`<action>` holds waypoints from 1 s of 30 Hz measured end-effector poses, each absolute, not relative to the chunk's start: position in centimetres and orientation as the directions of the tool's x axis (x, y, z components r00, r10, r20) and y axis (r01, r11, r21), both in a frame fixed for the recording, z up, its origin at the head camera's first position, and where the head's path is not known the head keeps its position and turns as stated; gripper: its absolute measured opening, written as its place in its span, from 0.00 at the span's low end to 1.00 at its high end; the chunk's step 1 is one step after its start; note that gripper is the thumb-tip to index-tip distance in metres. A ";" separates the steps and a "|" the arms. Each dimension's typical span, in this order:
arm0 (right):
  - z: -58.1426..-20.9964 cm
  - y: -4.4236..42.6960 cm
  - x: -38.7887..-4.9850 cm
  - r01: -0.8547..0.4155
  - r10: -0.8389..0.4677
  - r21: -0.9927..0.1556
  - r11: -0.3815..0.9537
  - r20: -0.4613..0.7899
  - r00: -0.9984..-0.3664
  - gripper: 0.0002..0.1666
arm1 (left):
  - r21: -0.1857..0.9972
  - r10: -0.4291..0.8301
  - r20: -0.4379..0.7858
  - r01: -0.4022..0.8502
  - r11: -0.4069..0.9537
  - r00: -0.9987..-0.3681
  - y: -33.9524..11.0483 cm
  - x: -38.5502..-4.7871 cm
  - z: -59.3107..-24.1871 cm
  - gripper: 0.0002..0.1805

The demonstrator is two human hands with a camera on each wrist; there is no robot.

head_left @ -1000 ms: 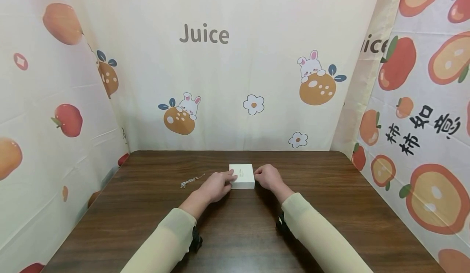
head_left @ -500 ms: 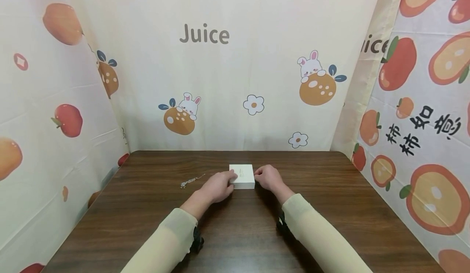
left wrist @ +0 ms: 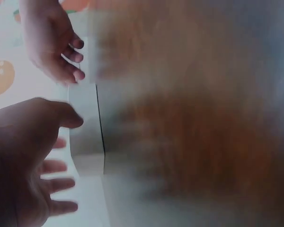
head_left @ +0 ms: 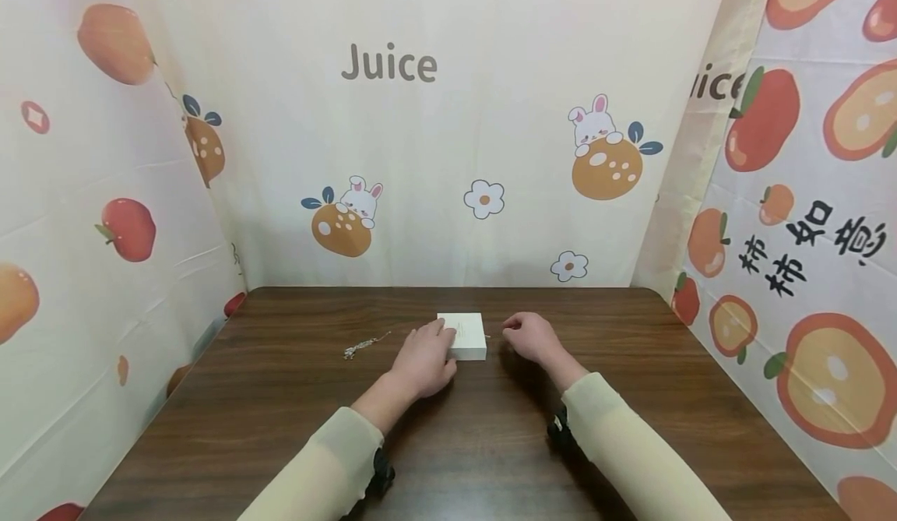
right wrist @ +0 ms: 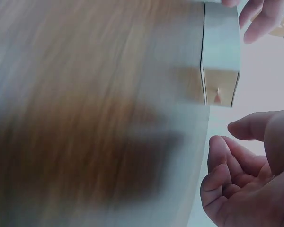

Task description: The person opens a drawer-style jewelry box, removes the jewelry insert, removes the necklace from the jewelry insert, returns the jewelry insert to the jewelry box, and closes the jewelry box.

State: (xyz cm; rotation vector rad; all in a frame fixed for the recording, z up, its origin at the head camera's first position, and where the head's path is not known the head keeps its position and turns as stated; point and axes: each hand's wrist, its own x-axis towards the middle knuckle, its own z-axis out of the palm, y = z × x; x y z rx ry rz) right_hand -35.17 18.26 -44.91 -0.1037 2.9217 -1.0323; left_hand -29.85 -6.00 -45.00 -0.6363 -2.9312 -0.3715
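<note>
A small white box [head_left: 468,336] with faint lettering on its lid sits on the table. From its right side sticks a little pull tab [right wrist: 217,96], plain in the right wrist view, where that end looks like a drawer front. My left hand [head_left: 423,359] lies at the box's left edge, fingers extended over the lid's corner; the left wrist view shows its thumb and fingers spread. To the right of the box and apart from it, my right hand [head_left: 531,337] has loosely bent fingers, thumb off the index fingertip, nothing between them.
A silvery chain [head_left: 364,344], like a bracelet or necklace, lies on the brown wooden table [head_left: 455,443] left of my left hand. Fruit-printed curtains [head_left: 420,139] enclose the table at the back and both sides.
My right hand has moved right, off the box's side, and the tab there now shows. My left hand has loosened and spread its fingers. The box and chain stay put.
</note>
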 end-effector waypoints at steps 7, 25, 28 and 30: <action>-45.0 19.9 -35.2 -0.028 -0.051 -0.645 0.764 -0.017 -0.999 0.18 | 0.158 0.347 0.122 0.363 0.918 -0.930 -3.1 -27.2 -44.8 0.37; -45.0 20.3 -34.9 -0.040 -0.057 -0.628 0.777 -0.006 -0.998 0.18 | 0.145 0.245 -0.010 0.241 0.960 -0.970 -2.7 -31.5 -46.0 0.47; -45.0 20.3 -34.9 -0.045 -0.058 -0.626 0.778 -0.002 -0.998 0.18 | 0.168 0.235 -0.030 0.227 0.959 -0.972 -2.6 -32.5 -45.8 0.48; -45.0 20.3 -34.9 -0.047 -0.061 -0.625 0.779 0.000 -0.998 0.17 | 0.175 0.230 -0.046 0.219 0.960 -0.972 -2.6 -33.2 -45.7 0.48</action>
